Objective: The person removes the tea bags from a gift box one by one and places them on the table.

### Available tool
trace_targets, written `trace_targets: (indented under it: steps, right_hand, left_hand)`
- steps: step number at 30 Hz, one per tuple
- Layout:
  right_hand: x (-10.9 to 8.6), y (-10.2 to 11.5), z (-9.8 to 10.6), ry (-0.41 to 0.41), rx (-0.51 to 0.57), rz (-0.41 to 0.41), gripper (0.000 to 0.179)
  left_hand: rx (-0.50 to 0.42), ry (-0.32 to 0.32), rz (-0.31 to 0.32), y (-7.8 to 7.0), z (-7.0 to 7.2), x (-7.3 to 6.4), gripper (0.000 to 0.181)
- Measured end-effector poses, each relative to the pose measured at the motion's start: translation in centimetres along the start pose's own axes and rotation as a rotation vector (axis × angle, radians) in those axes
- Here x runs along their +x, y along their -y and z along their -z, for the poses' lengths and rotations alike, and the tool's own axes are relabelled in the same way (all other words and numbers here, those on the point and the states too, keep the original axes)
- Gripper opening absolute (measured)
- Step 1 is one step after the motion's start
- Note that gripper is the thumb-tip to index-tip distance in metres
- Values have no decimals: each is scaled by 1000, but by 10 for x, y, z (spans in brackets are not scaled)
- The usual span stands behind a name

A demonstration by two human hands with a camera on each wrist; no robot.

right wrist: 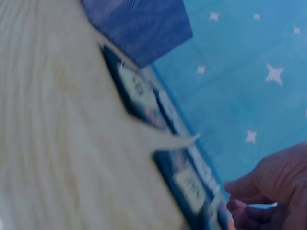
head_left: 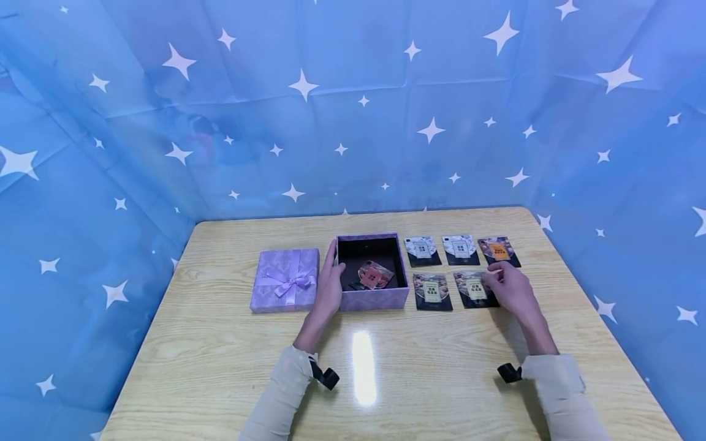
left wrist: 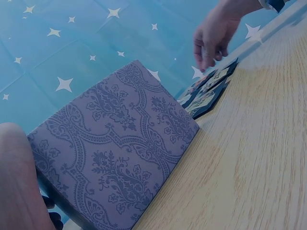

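Note:
My left hand (head_left: 329, 286) holds a purple patterned gift box (head_left: 376, 299) by its left wall, the thumb over the rim. Inside the dark box lies a red packet (head_left: 377, 275). My right hand (head_left: 513, 289) hovers with bent fingers over the right end of two rows of flat packets, and nothing shows in its grasp. Closest to it are a black packet with a pale green label (head_left: 472, 288) and a packet with an orange label (head_left: 499, 251). From the left wrist view, the right hand (left wrist: 216, 38) appears raised above the packets.
Left of the box sits its purple lid (head_left: 284, 282) with a ribbon bow. Two white-and-black packets (head_left: 422, 251) and another green-labelled packet (head_left: 432, 292) lie right of the box. A starry blue curtain (head_left: 353, 122) surrounds the wooden table (head_left: 220, 367).

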State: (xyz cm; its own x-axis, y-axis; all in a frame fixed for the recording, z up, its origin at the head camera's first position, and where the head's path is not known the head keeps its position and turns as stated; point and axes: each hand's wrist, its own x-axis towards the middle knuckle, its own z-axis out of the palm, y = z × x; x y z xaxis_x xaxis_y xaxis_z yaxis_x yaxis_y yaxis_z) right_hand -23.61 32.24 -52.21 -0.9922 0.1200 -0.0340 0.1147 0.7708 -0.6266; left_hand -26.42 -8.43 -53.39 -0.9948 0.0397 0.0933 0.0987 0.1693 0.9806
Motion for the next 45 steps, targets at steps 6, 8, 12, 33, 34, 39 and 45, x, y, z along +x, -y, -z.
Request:
trace_targets:
  steps: [6, 8, 12, 33, 34, 39, 45]
  right_hand:
    - [-2, 39, 4, -44, 50, 148, 35]
    - [-2, 55, 4, -30, 79, 195, 33]
    - [-3, 88, 1, 24, 125, 264, 28]
    - [15, 202, -52, 529, -12, 689, 27]
    - [17, 204, -56, 572, -42, 713, 28]
    - [24, 210, -77, 613, -236, 724, 26]
    - [31, 217, -95, 484, -538, 619, 42]
  left_hand:
    - [0, -4, -21, -1, 0, 0, 62]
    - [-4, -4, -20, -1, 0, 0, 62]
    - [-9, -2, -11, 0, 0, 1, 61]
    - [1, -16, -28, 1, 0, 4, 63]
    - [0, -17, -29, 2, 0, 4, 63]
    - [0, -16, -23, 1, 0, 3, 62]
    - [5, -20, -25, 0, 0, 3, 63]
